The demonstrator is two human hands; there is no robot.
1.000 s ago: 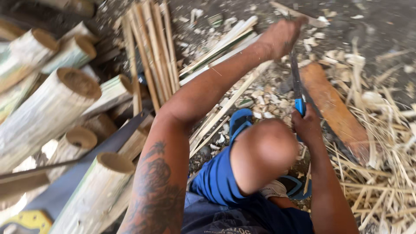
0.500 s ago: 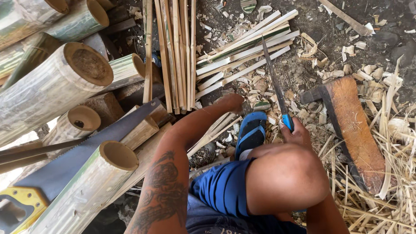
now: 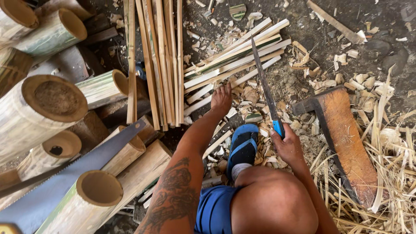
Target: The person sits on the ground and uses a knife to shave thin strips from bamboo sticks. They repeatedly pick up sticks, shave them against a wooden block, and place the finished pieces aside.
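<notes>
Seen from above, crouched over bare ground littered with bamboo chips. Right hand (image 3: 287, 146) closed firmly round the blue handle of a long, narrow knife (image 3: 264, 89), blade running up and away from the fist, tip ending over a fanned bundle of split bamboo slats (image 3: 236, 60). Left hand (image 3: 221, 99) stretched forward at the end of a tattooed forearm, fingers spread fairly wide, palm down on the near ends of those slats; possibly just touching rather than gripping, hard to tell at this angle. Blue sandal (image 3: 242, 147) planted between the two arms, bare knee just below it. Second bundle of thin strips (image 3: 156, 60) lying almost upright in the frame, just left of the fanned slats. Further left, a pile of hollow bamboo sections (image 3: 54, 99), cut ends facing up, with a long saw blade (image 3: 78, 173) resting slantwise across them. To the right of the knife hand, a worn wooden block (image 3: 349, 143) with an orange-brown face, lying among pale shavings (image 3: 390, 173), well apart from the slats.
</notes>
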